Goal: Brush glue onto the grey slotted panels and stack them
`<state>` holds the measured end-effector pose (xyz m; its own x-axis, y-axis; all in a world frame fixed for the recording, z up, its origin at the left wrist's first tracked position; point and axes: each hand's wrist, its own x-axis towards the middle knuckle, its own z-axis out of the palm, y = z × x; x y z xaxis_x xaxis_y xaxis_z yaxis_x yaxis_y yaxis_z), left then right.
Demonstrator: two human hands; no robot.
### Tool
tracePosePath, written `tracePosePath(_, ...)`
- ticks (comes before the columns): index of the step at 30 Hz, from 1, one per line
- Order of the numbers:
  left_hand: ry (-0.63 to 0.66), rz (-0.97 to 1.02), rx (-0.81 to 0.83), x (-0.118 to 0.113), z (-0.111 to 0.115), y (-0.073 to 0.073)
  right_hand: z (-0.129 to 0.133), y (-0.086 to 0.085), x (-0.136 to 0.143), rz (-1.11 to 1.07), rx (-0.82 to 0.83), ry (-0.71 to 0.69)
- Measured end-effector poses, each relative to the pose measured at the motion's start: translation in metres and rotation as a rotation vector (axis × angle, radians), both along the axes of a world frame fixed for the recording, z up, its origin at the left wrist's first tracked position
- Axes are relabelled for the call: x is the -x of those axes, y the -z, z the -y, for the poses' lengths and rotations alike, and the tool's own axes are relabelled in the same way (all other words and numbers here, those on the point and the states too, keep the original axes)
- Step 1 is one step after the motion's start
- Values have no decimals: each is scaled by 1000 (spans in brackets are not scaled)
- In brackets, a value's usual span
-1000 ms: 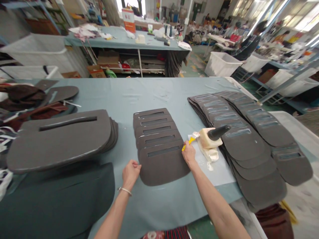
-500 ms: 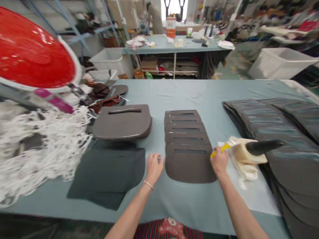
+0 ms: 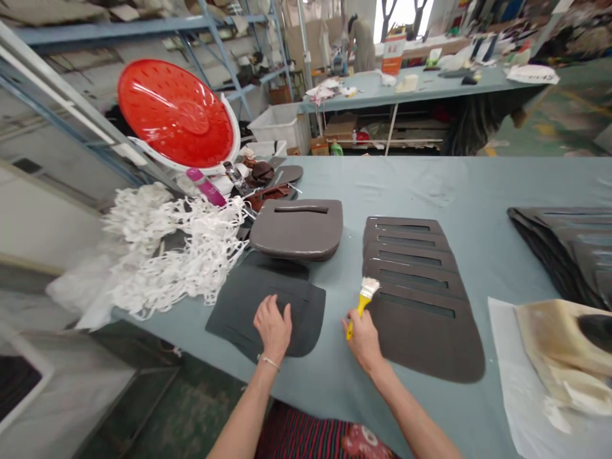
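Observation:
My left hand (image 3: 274, 326), fingers apart and holding nothing, is over the dark green-grey sheets (image 3: 234, 305) on the table. My right hand (image 3: 363, 338) grips the yellow handle of a brush (image 3: 367, 292), its whitish bristles pointing up and away. The brush is beside the left edge of a row of overlapping grey slotted pieces (image 3: 425, 347). Behind the dark sheets lies a thick stack of grey pieces (image 3: 299, 233) with one slot in the top piece.
Tangled white straps (image 3: 191, 248) cover the table's left end, below a red bowl-shaped object (image 3: 176, 115). A magenta item (image 3: 205, 187) lies near it. At right are a stained cream container (image 3: 554, 338) on white paper (image 3: 502, 357) and more grey pieces (image 3: 568, 242).
The view has turned left. My left hand has moved from the bare table onto the dark sheets. My right hand has brought the brush from the cream container to the left side of the slotted row.

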<state>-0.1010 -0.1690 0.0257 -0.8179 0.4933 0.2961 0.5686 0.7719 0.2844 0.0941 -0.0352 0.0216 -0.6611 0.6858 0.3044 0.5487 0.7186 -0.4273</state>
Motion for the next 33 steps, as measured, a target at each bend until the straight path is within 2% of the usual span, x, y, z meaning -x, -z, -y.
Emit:
tracePosePath(2,-224,50,-9,27,5,-6,16,6,31,57,44,-42)
tracePosePath(4,-339,117,23,56,12,-10,27,11,58,94,74,-20)
tracePosePath(7,-280,295,138,91,20,-16,38,15,88,142,88,56)
tracePosePath(10,-173,412,234,107,21,-19,44,17,99,196,86,50)
tracePosePath(13,-189,327,236,118,21,-14,45,19,97,221,106,-8)
tracePosePath(16,-189,308,229,133,24,-3,42,19,89,223,165,-25)
tracePosePath(19,-64,440,238,138,21,5,36,14,75,189,272,16)
tracePosePath(21,9,504,225,123,13,5,30,9,56,129,306,75)
tracePosePath(24,139,655,71,69,-8,2,14,1,5,26,255,192)
tracePosePath(26,207,799,-56,22,-24,0,0,-4,-45,-16,187,279)
tracePosePath(29,407,1001,-172,-49,-50,6,-23,-9,-127,0,81,422)
tracePosePath(31,544,1015,-185,-88,-65,15,-36,-9,-177,70,43,511)
tracePosePath(33,612,976,-210,-119,-76,26,-45,-6,-214,159,25,590)
